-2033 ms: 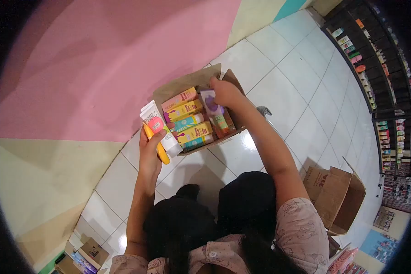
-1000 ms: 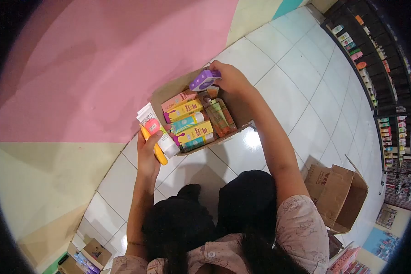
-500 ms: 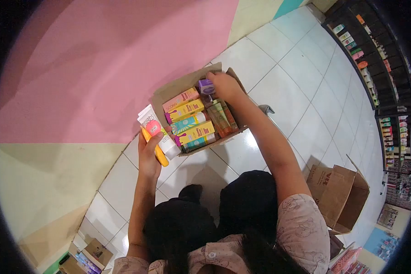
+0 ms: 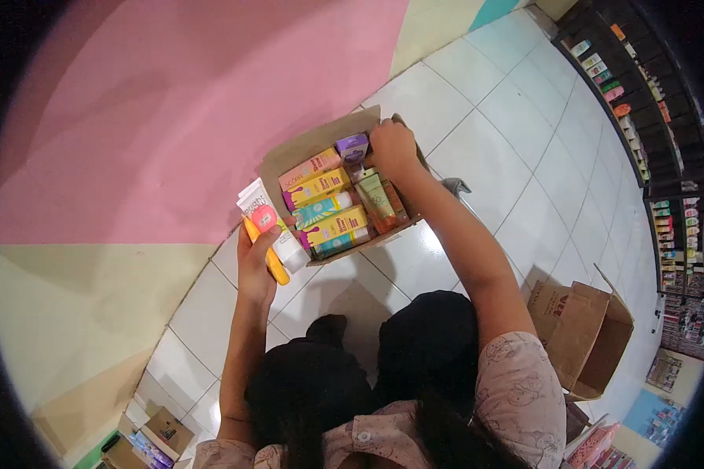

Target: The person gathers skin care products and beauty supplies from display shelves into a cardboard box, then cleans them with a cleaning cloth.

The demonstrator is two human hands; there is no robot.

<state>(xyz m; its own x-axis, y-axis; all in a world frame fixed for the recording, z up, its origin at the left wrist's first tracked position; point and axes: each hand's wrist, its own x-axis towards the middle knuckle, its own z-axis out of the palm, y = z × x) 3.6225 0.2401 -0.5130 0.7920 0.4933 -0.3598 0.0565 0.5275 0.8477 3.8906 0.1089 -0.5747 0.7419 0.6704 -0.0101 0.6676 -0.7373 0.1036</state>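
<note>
My left hand (image 4: pixel 256 262) is closed around a white squeeze tube (image 4: pixel 264 213) with a pink round print and a slim yellow tube (image 4: pixel 276 268). It is beside the left side of an open cardboard box (image 4: pixel 321 135). My right hand (image 4: pixel 395 147) is curled at the box's far right corner by the flap; its fingertips are hidden. Near it lies a small purple carton (image 4: pixel 352 146). Also packed in the box are a pink carton (image 4: pixel 310 170), yellow cartons (image 4: pixel 318 189), blue-and-white tubes (image 4: pixel 321 211) and a green tube (image 4: pixel 376 198).
The box stands on white floor tiles (image 4: pixel 485 156) against a pink wall (image 4: pixel 195 117). Another open cardboard box (image 4: pixel 583 336) is at the right. Dark shelves (image 4: pixel 641 94) with products line the far right. A smaller box (image 4: pixel 168 431) sits at lower left.
My right hand has moved slightly right, off the purple carton toward the box's far right corner. The green tube now shows its front more fully. My left hand is nearly still.
</note>
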